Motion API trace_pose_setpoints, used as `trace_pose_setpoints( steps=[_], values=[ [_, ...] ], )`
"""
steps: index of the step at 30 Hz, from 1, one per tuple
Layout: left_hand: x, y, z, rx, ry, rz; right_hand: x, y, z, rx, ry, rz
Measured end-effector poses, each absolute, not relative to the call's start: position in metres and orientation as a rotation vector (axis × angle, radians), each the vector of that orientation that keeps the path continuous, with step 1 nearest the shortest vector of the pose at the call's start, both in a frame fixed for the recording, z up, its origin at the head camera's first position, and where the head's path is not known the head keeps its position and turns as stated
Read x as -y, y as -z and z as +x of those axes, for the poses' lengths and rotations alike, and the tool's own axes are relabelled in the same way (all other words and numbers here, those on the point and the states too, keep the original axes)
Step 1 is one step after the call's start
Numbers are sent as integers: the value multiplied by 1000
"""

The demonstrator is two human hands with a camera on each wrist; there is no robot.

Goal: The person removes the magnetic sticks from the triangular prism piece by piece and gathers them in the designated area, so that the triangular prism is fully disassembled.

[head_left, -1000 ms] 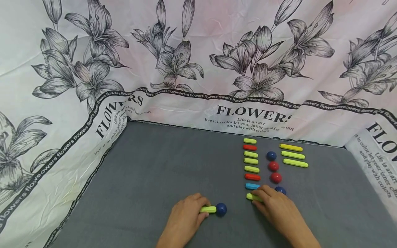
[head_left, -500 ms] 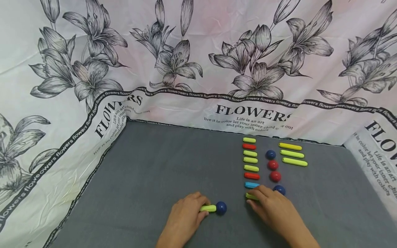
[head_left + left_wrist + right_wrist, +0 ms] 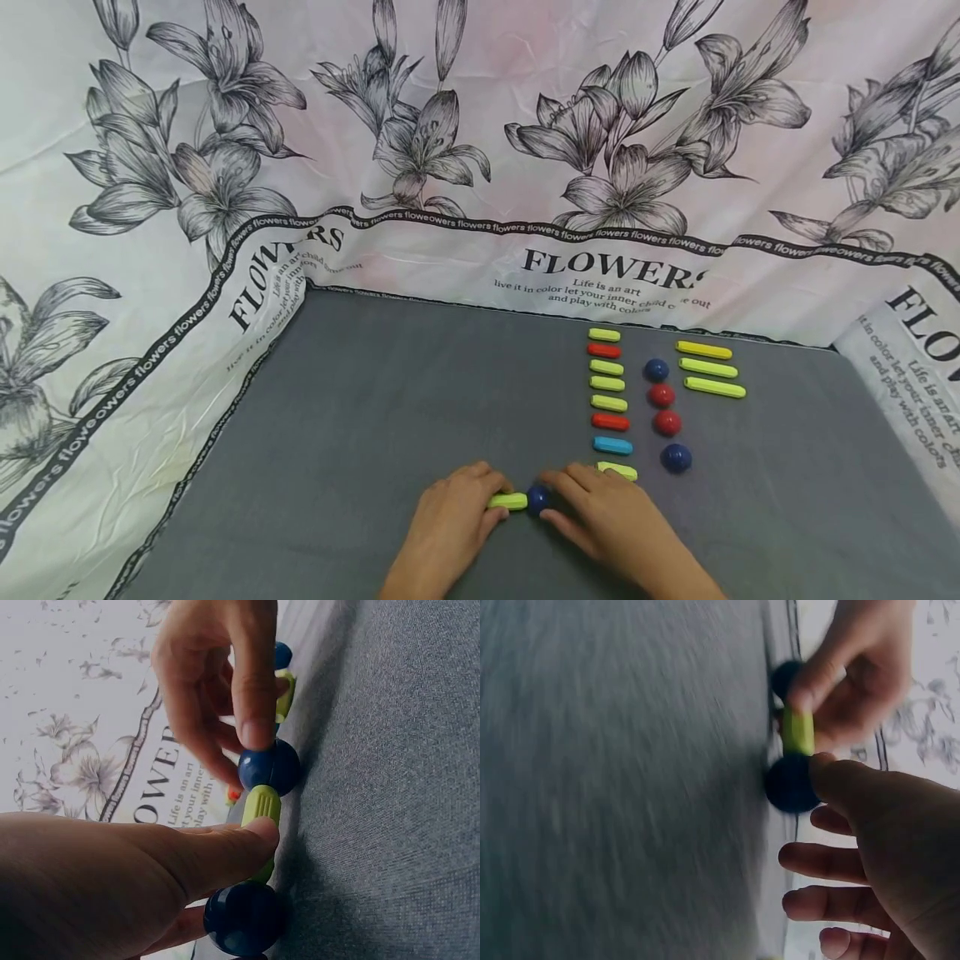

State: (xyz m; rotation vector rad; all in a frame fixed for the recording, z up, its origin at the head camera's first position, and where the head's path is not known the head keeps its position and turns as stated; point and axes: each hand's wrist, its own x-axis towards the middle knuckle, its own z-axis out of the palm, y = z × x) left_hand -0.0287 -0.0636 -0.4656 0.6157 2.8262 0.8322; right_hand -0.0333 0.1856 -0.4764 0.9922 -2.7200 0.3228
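My left hand (image 3: 450, 521) pinches a short lime-green rod (image 3: 510, 501) low over the grey cloth. Against the rod's right end sits a glossy blue ball (image 3: 537, 500). A second blue ball (image 3: 244, 919) shows at the other end in the left wrist view; in the head view the left hand hides it. My right hand (image 3: 611, 521) has its thumb and forefinger on either side of the right-end ball. Its remaining fingers stand apart from the ball in the right wrist view. Just behind that hand lies another short lime rod (image 3: 617, 471), partly covered.
Several short rods form a column, among them a blue rod (image 3: 612, 446) and a red rod (image 3: 611, 422). To their right, red and blue balls (image 3: 667, 422) stand in a line. Longer yellow-green rods (image 3: 715, 387) lie beyond. Flower-printed fabric (image 3: 420, 258) borders the grey surface.
My right hand has left the nearest lime rod in the column and moved left to the blue ball at the held rod's end. The left hand keeps its grip, nearly in place.
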Motion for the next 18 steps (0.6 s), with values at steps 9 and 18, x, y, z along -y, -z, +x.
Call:
trace_pose_setpoints(
  steps=[9, 18],
  values=[
    [61, 465, -30, -2846, -763, 637, -169, 480, -33, 2747, -300, 1067],
    [60, 466, -28, -2878, -749, 651, -165, 485, -35, 2657, -316, 1082]
  ],
)
